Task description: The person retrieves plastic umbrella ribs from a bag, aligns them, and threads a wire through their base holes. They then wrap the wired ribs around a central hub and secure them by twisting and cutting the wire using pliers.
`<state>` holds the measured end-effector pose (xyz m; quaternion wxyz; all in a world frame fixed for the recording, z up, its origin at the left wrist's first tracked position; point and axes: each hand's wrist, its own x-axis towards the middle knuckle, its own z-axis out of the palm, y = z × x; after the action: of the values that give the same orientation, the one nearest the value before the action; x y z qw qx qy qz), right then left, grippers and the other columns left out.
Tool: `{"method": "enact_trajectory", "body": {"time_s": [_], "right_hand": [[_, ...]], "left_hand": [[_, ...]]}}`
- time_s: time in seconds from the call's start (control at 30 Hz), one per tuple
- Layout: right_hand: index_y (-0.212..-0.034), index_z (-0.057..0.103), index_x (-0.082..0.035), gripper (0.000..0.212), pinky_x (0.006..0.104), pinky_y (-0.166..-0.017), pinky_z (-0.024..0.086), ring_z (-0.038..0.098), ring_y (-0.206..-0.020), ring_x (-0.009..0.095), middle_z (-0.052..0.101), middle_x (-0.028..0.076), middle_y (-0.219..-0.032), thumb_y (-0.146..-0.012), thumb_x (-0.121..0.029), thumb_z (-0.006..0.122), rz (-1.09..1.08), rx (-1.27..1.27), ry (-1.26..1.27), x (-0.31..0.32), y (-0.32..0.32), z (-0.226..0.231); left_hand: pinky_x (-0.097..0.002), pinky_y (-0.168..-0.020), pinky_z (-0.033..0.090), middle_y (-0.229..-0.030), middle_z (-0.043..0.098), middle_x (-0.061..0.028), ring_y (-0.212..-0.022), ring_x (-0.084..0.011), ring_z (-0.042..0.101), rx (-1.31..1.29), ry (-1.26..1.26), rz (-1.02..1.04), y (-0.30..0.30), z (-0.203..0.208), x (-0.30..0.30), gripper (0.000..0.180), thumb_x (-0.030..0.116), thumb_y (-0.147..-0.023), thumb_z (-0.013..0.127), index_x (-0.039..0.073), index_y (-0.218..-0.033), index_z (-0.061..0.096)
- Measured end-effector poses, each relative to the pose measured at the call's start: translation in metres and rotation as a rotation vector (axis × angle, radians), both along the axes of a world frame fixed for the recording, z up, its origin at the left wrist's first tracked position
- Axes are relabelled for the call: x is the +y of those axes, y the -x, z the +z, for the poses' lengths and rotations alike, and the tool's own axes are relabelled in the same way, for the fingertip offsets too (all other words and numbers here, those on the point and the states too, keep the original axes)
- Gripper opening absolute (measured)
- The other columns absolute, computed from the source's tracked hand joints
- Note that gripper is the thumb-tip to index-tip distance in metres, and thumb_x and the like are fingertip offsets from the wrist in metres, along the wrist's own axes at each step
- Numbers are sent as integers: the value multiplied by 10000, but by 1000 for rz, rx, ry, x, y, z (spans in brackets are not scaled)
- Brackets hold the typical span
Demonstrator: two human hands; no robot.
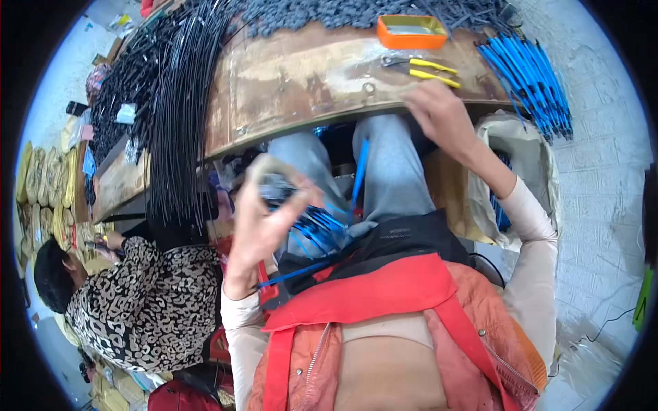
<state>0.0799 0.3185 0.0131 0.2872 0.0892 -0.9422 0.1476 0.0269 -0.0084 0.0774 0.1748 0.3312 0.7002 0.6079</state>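
Note:
My left hand is curled around a bundle of thin blue and black strips above my lap. The bundle's dark grey end shows between thumb and fingers; motion blurs the detail. Over the table's near edge hovers my right hand, its fingers loosely bent and nothing visible in them. Just beyond its knuckles, pliers with yellow handles lie on the wooden table. One longer blue strip rests against my thigh, and another blue strip runs across my lap near my left wrist.
Black cable ties hang over the table's edge at left. Grey small parts are heaped at the back beside an orange tray. Blue-and-black strips overhang the right end, above a white sack. A co-worker sits at left.

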Motion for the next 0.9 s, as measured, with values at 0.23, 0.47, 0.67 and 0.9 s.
{"method": "enact_trajectory", "body": {"time_s": [0.23, 0.47, 0.67, 0.9], "right_hand": [[-1162, 585, -51, 431, 425, -900, 425, 515, -1043, 346, 538, 184, -1071, -835, -315, 678, -124, -35, -96, 127, 34, -40], [-1113, 582, 2, 366, 301, -793, 445, 584, -868, 184, 595, 89, -911, -936, -318, 581, -57, -77, 714, 96, 18, -23], [-1185, 604, -52, 329, 275, -639, 476, 582, -678, 139, 584, 65, -757, -955, -282, 556, 139, -804, 781, -21, -50, 48], [-1355, 532, -176, 665, 386, -931, 418, 518, -1080, 317, 519, 139, -1169, -749, 95, 542, 121, -240, -37, -59, -65, 53]], "left_hand": [[-273, -729, 478, -804, 657, -71, -785, -137, 627, -211, 117, -183, -14, -17, 61, 114, 13, -856, 602, 27, -937, 523], [-252, -737, 468, -790, 646, -59, -776, -107, 604, -101, 57, -121, -23, -27, 73, 89, 22, -861, 598, 26, -905, 520], [-247, -730, 474, -789, 652, -60, -770, -102, 608, -53, 152, 8, -33, -27, 72, 93, 11, -873, 588, 25, -914, 506], [-256, -717, 498, -792, 658, -67, -775, -112, 636, -20, 146, 53, -38, -29, 63, 161, 0, -866, 596, 14, -991, 495]]}}
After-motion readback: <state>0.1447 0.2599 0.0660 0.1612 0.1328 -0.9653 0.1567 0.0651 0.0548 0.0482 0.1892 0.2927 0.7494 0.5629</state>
